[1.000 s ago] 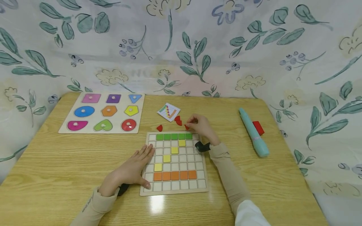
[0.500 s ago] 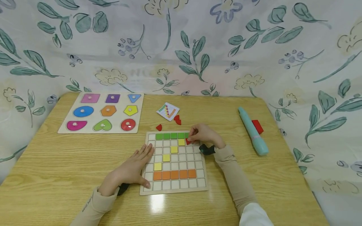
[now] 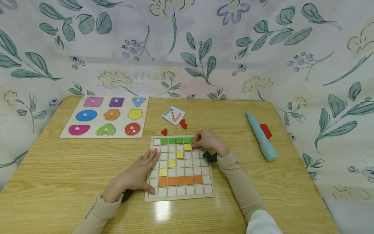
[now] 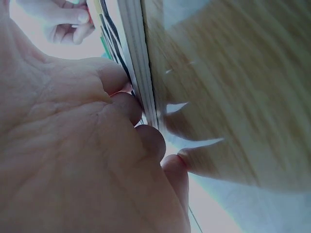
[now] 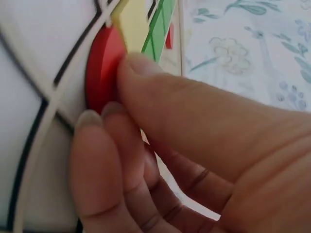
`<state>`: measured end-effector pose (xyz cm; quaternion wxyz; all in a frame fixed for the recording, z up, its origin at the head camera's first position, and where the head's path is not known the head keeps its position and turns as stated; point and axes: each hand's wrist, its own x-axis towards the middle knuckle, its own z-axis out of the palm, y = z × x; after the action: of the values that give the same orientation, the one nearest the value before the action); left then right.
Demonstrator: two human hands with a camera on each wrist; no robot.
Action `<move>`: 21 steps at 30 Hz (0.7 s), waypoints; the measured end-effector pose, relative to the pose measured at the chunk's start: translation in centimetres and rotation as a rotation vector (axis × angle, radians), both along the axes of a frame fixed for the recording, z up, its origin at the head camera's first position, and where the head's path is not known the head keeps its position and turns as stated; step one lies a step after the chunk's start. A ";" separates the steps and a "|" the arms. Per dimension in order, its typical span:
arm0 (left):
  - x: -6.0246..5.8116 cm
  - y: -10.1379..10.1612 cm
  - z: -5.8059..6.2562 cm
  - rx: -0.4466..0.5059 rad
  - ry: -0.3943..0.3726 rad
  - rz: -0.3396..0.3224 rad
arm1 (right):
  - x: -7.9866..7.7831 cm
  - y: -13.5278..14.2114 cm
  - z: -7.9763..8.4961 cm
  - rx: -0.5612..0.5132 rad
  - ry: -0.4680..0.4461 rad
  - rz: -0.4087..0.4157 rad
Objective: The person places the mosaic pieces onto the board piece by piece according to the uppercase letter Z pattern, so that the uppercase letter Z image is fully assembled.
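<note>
A wooden grid board (image 3: 181, 199) lies on the table with a green row, a slanting line of yellow squares (image 3: 171, 163) and an orange row (image 3: 180, 181). My left hand (image 3: 135, 172) rests flat on its left edge, fingers spread. At the upper right of the board, my right hand (image 3: 208, 140) pinches a red quarter-circle tile (image 5: 103, 68) between thumb and fingers. In the right wrist view the tile sits at a white cell beside a yellow square (image 5: 131, 22). The hand covers the right end of the green row (image 3: 180, 140).
Behind the board lie loose red tiles (image 3: 183, 124), another red tile (image 3: 164, 132) and a small pattern card (image 3: 173, 115). A knobbed shape puzzle (image 3: 100, 117) is at back left. A teal tapered object (image 3: 262, 136) and a red block (image 3: 266, 131) lie at right.
My right hand has picked up a red tile behind the board and brought it down to the cell right of the top yellow square. The left hand has stayed in place.
</note>
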<state>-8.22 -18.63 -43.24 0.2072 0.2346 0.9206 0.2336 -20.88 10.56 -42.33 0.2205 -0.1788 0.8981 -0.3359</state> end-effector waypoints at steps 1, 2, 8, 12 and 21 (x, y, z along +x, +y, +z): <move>0.0 0.0 0.0 0.000 -0.001 -0.001 | 0.0 -0.1 -0.1 0.000 0.006 0.001; 0.0 0.0 0.0 0.001 -0.001 -0.002 | 0.0 -0.2 -0.1 -0.003 0.008 0.002; -0.1 0.0 0.0 -0.006 0.004 -0.005 | 0.3 -0.8 0.1 0.017 0.033 0.037; -0.2 0.0 0.0 -0.012 0.009 -0.005 | 0.2 -1.0 0.4 0.053 0.039 0.086; -0.2 0.0 -0.1 -0.002 -0.004 -0.003 | -1.9 -1.7 0.6 -0.047 0.076 -0.013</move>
<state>-8.38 -18.63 -43.37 0.2096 0.2352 0.9200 0.2330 -22.80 8.88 -41.74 0.1797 -0.1910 0.8988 -0.3513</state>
